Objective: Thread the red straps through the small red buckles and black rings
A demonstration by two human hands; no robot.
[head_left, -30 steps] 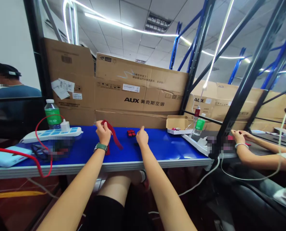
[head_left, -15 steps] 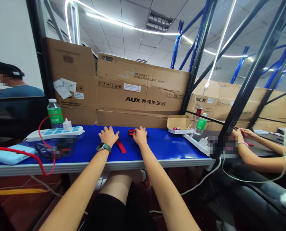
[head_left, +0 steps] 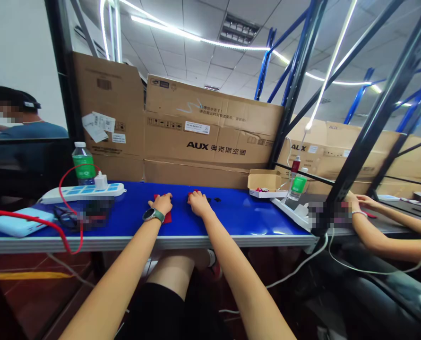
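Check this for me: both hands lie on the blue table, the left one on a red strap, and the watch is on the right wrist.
One slip: the watch is on the left wrist, not the right, as the head view shows. Otherwise yes: the left hand and right hand lie on the blue table, the left one on a red strap.

A blue table [head_left: 253,217] runs across the middle of the frame. At its left lie a white power strip [head_left: 84,191], a green-labelled bottle [head_left: 83,164], a looping red cable [head_left: 66,226] and a light-blue case [head_left: 21,222]. Large cardboard boxes [head_left: 213,137] stand behind. Right of centre sit a small open box [head_left: 265,184] and a second bottle [head_left: 298,184]. A black rack post [head_left: 369,127] slants at the right above a co-worker's forearm [head_left: 383,241].
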